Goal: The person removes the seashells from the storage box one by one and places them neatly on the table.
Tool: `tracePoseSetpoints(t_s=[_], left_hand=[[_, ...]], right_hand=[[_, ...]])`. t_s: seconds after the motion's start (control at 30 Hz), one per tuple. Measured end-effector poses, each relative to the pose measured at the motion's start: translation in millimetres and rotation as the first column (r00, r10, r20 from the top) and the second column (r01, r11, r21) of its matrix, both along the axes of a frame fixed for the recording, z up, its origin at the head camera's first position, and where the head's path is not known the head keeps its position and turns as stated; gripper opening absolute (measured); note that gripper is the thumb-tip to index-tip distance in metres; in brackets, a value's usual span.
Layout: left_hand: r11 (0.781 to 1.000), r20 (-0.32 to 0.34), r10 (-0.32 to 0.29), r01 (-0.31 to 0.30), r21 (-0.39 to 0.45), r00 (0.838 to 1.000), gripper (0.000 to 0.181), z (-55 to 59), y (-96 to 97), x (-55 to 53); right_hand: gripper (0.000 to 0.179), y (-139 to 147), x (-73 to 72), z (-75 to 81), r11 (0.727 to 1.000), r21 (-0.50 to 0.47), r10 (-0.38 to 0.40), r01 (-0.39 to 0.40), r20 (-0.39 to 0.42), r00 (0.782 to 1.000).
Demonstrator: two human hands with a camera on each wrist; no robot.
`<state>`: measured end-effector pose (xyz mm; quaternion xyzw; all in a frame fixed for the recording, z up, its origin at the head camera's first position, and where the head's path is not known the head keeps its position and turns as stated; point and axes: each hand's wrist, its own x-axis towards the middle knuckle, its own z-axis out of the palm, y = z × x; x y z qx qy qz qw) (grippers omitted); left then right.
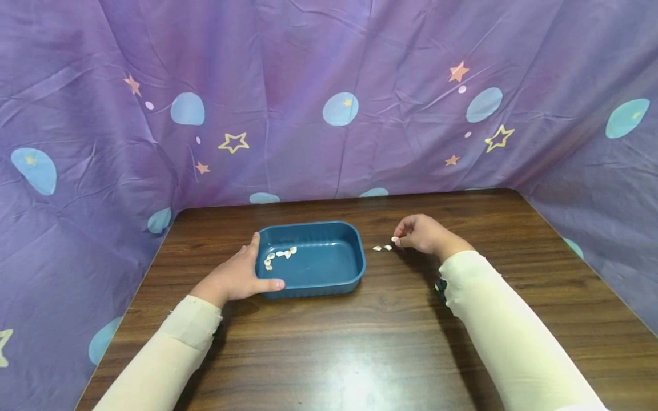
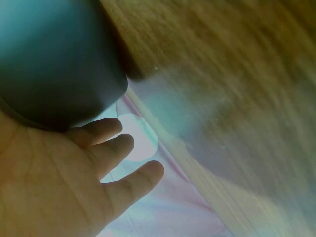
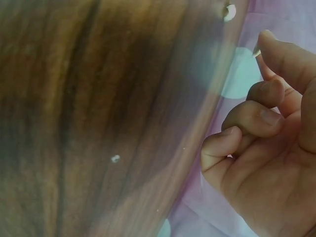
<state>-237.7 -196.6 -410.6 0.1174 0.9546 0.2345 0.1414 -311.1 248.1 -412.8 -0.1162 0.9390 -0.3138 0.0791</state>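
Observation:
A blue plastic basin [image 1: 321,289] stands on the table with several small whitish shells [image 1: 280,254] inside, toward its left end. My left hand [image 1: 236,278] rests against that end, the thumb along the near rim and the index finger at the far left corner. Its other fingers stretch out straight beside the basin wall in the left wrist view. To the right of the basin, my right hand [image 1: 424,234] pinches one small white shell [image 1: 394,239] between thumb and index finger, other fingers curled. Two more shells [image 1: 382,248] lie on the tabletop between that hand and the basin.
A brown wood-grain table [image 1: 308,342] carries everything. Purple cloth [image 1: 303,142] with stars and blue ovals hangs behind it and at both sides. A white speck [image 3: 115,158] shows on the wood in the right wrist view.

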Motion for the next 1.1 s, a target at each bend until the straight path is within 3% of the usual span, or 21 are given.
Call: tracePoseSetpoints(t_s=[0.27, 0.6, 1.1], left_hand=[[1.000, -0.006, -0.003, 0.003, 0.000, 1.000, 0.142, -1.0, 0.2, 0.2], [1.000, -0.011, -0.002, 0.002, -0.006, 1.000, 0.143, -2.3, -1.1, -1.4], [1.000, -0.006, -0.002, 0.002, -0.005, 1.000, 0.141, 0.5, 0.1, -1.2]], right_hand=[[0.011, -0.5, -1.8, -7.1, 0.999, 0.032, 0.015, -0.015, 0.018, 1.000], [0.013, -4.3, -0.2, -2.6, 0.991, 0.131, 0.013, -0.014, 0.010, 1.000], [0.011, -2.5, -2.3, -2.4, 0.984, 0.177, 0.022, -0.025, 0.018, 1.000]])
